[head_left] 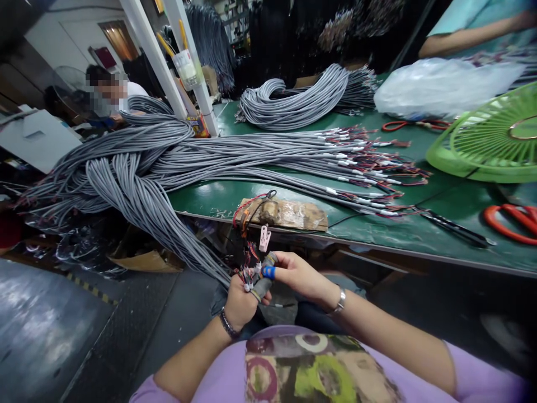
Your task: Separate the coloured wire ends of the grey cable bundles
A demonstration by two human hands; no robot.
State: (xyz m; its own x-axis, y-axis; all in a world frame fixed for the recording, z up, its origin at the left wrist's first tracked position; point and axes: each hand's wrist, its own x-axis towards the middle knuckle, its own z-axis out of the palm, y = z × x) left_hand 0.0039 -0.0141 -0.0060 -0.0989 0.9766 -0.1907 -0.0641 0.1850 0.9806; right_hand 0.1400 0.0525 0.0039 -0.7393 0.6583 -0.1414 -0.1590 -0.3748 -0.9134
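My left hand [240, 305] is closed around the end of a bundle of grey cables [180, 238], which hangs down from the table. Thin red, black and white wire ends [247, 275] stick up out of that fist. Bent close against them is my right hand [300, 275], its thumb and forefinger pinched at the wire ends. Grey covers sit on some fingertips, and blue tape [268, 272] wraps one finger. Exactly which wire the pinch holds is hidden. Just above both hands, a pale pink clip [264, 238] hangs at the table edge.
More grey cables [235, 151] lie across the green table [210, 196]. A wooden block [293, 214] sits at its front edge. To the right are a black-handled tool [457, 228], orange-handled scissors [509, 221] and a green fan [482, 140]. Other people sit beyond.
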